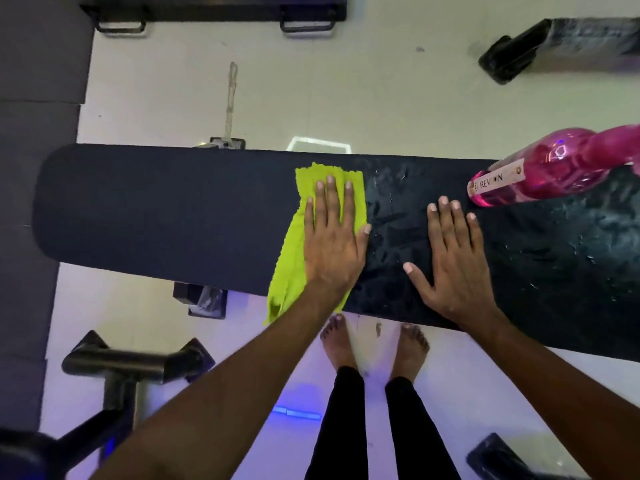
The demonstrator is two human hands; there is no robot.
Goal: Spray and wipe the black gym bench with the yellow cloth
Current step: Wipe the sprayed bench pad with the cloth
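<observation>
The black gym bench (166, 209) runs across the view from left to right. Its right half is wet with spray droplets, its left half looks dry. The yellow cloth (294, 258) lies across the bench near the middle, one end hanging over the near edge. My left hand (332, 237) presses flat on the cloth, fingers spread. My right hand (453, 265) rests flat on the wet bench surface, holding nothing. A pink spray bottle (540, 174) lies on its side on the bench at the far right, just beyond my right fingertips.
My bare feet (374, 344) stand on the pale floor just in front of the bench. A black equipment frame (131, 365) sits at the lower left, dark mats (34, 64) on the left, and other black gear along the top and upper right.
</observation>
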